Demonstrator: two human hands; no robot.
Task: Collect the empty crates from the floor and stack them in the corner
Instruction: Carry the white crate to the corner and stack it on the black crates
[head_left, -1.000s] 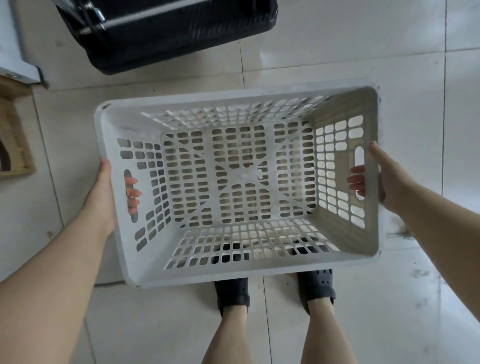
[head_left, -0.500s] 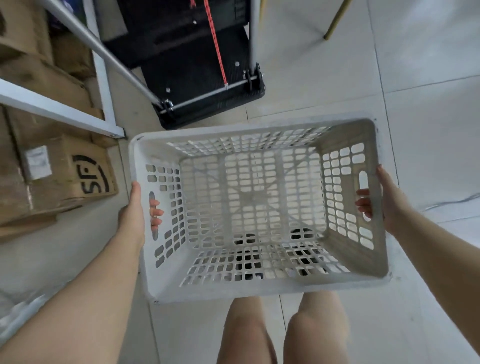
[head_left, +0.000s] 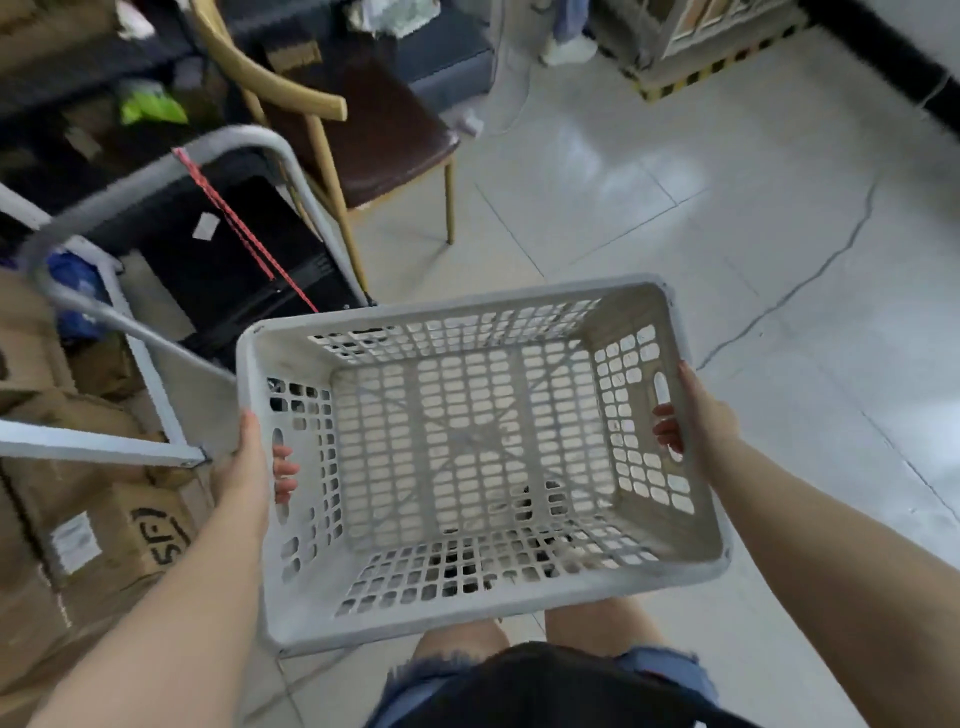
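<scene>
Both grips closed through end handle slots, left hand (head_left: 249, 467) at 9 o'clock, right hand (head_left: 698, 415) at 3. Crate (head_left: 467, 618) empty, likely light, stiff.

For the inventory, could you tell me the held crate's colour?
Light grey crate, clearest in the head view.

Pale grey slotted crate (head_left: 470, 457), dark brown chair (head_left: 363, 130), black-yellow striped edging (head_left: 717, 67).

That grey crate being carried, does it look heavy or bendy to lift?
Probably light: the grey crate is empty and its walls and floor are mostly holes. It seems fairly stiff, since its rim stays straight with only the left hand and right hand gripping the end handle slots. Those slots should keep it from slipping.
</scene>
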